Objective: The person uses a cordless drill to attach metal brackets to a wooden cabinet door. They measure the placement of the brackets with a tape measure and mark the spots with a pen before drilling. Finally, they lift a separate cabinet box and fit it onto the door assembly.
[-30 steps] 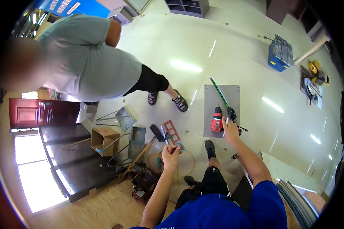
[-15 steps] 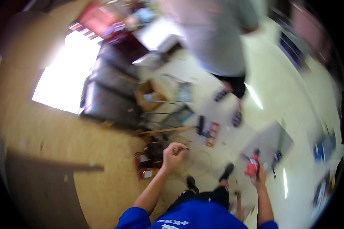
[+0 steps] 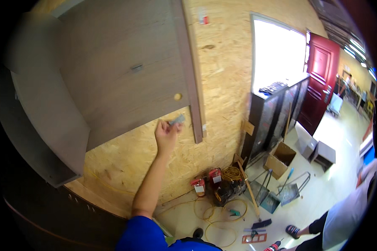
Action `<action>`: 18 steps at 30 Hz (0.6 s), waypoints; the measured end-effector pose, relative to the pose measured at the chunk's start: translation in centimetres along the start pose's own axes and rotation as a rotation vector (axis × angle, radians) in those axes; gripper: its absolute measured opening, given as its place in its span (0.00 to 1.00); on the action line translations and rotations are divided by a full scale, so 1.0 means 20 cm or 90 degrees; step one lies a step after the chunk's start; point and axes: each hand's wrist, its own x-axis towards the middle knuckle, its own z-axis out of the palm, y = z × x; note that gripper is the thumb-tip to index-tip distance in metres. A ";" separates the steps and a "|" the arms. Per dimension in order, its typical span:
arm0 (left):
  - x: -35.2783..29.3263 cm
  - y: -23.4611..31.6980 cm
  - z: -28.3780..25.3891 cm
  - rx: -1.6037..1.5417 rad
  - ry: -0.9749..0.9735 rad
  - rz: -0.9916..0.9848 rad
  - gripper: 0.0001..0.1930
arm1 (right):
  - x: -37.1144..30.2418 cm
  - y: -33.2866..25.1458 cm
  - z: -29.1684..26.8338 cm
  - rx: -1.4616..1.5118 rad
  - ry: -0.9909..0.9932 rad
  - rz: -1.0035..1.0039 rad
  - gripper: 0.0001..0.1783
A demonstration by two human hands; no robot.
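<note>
My left hand (image 3: 166, 133) is raised in front of the wooden wall, just below the lower edge of a large grey-brown panel (image 3: 130, 96). Its fingers are closed on a small flat grey piece (image 3: 178, 120), too blurred to name. A dark brown upright strip (image 3: 193, 104) stands just right of this hand, and a round hole (image 3: 177, 96) shows in the panel above it. At the lower edge the front of a red power drill (image 3: 274, 246) shows. My right hand is out of view.
Fire extinguishers (image 3: 199, 187), an air compressor (image 3: 228, 191) and a coiled yellow hose (image 3: 209, 215) are on the floor by the wall. A broom (image 3: 255, 205), dustpans and a cardboard box (image 3: 280, 158) lie beyond. Another person (image 3: 347, 217) stands at the right.
My view has swung left and up, from the floor to the wall and panel. My left hand is now raised in front of the wall; my right hand has left the picture.
</note>
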 end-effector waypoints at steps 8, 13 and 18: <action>1.12 0.22 -0.66 0.462 0.123 0.304 0.22 | 0.27 -0.20 0.95 -0.448 -0.184 -0.360 0.36; 1.46 0.23 -0.63 0.636 0.137 0.307 0.20 | 0.36 -0.17 1.11 -0.535 -0.199 -0.404 0.38; 1.52 0.17 -0.57 0.755 0.108 0.505 0.16 | 0.60 -0.20 1.22 -0.521 -0.272 -0.407 0.32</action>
